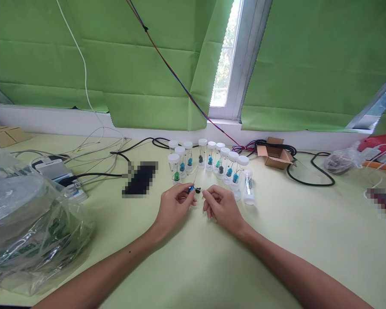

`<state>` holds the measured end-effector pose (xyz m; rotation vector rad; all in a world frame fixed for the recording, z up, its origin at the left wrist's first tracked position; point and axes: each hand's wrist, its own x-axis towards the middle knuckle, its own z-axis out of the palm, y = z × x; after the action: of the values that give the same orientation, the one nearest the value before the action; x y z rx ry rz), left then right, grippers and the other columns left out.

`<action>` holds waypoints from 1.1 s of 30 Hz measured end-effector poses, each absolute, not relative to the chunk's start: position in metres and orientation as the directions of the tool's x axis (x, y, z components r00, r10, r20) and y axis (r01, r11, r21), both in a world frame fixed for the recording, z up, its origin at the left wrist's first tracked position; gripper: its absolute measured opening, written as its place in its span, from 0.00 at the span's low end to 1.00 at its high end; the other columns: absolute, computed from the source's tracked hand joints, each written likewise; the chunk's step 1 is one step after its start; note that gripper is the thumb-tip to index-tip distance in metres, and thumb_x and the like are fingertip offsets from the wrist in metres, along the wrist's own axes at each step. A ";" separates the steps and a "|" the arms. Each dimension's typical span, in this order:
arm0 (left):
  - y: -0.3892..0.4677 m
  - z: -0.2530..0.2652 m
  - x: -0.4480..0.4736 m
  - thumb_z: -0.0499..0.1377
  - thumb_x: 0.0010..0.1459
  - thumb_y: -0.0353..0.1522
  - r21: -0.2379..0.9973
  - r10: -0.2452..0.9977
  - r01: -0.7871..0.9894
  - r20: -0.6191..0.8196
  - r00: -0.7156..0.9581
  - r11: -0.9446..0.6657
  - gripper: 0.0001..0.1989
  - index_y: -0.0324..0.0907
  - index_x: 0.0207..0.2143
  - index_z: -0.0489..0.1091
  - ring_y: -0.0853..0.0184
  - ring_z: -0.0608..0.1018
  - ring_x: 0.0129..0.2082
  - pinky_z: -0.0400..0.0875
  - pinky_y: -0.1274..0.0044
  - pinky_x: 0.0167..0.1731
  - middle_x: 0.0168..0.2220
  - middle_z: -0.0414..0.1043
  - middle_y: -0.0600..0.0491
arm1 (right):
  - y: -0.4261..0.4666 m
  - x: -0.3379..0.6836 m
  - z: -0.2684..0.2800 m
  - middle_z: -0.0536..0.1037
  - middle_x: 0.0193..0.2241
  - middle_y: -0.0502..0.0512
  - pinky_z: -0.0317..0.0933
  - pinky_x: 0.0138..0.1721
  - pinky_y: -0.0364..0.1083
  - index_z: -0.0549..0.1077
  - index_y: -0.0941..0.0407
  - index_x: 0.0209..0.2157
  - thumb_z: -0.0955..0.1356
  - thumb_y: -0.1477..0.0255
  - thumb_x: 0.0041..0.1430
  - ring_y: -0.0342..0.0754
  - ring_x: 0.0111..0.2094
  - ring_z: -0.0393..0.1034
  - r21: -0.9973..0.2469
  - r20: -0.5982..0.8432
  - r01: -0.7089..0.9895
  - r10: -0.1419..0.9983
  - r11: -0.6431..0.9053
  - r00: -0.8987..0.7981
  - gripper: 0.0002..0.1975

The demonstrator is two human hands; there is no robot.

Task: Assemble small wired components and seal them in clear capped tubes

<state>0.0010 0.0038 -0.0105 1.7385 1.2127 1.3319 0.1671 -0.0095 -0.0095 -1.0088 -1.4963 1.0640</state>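
Note:
My left hand is closed in a pinch on a small blue piece, from which a thin dark stem sticks up. Close by on the right, my right hand also pinches, its fingertips at the end of what looks like a thin wire reaching from the blue piece. A small black piece shows between the two hands. Just beyond them stand several clear vials with white caps, holding small blue, green or black pieces with thin stems. One more vial stands to the right of my right hand.
At left, a large clear plastic bag lies before a power strip and a blurred dark object. An open cardboard box, black cables and a crumpled plastic bag are at right. Green blinds hang behind.

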 end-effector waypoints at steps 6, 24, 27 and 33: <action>0.003 -0.010 0.001 0.59 0.59 0.37 0.845 0.912 0.348 0.396 0.103 -0.406 0.13 0.39 0.41 0.75 0.66 0.80 0.25 0.77 0.75 0.30 0.33 0.75 0.50 | -0.008 0.163 -0.006 0.71 0.14 0.47 0.49 0.08 0.36 0.67 0.57 0.25 0.70 0.57 0.55 0.38 0.11 0.60 -0.971 -0.007 -0.234 0.980 -0.054 -0.199 0.18; 0.003 -0.005 0.001 0.62 0.55 0.40 0.929 0.966 0.265 0.254 0.056 -0.259 0.17 0.37 0.41 0.75 0.63 0.81 0.25 0.77 0.72 0.31 0.30 0.78 0.49 | -0.008 0.167 -0.013 0.74 0.23 0.49 0.62 0.20 0.41 0.72 0.56 0.37 0.69 0.66 0.60 0.42 0.20 0.68 -0.933 0.356 0.026 0.930 0.359 -0.089 0.08; 0.004 -0.004 0.000 0.63 0.54 0.40 0.950 0.978 0.234 0.200 0.053 -0.207 0.17 0.37 0.42 0.75 0.61 0.81 0.26 0.77 0.72 0.32 0.28 0.78 0.50 | -0.007 0.169 -0.013 0.73 0.23 0.49 0.65 0.22 0.42 0.73 0.55 0.39 0.68 0.67 0.61 0.43 0.21 0.70 -0.902 0.414 0.075 0.902 0.425 -0.125 0.07; 0.006 -0.004 0.000 0.64 0.53 0.41 0.973 0.988 0.171 0.145 0.055 -0.153 0.19 0.37 0.42 0.75 0.61 0.82 0.25 0.78 0.71 0.32 0.27 0.78 0.51 | -0.003 0.177 -0.015 0.78 0.31 0.53 0.69 0.28 0.43 0.75 0.55 0.41 0.66 0.69 0.63 0.44 0.25 0.73 -0.791 0.537 0.195 0.811 0.580 -0.233 0.08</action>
<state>-0.0001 0.0060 -0.0039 1.4710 1.2314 1.1994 0.1765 -0.0026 -0.0148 -0.8336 -1.7443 0.7213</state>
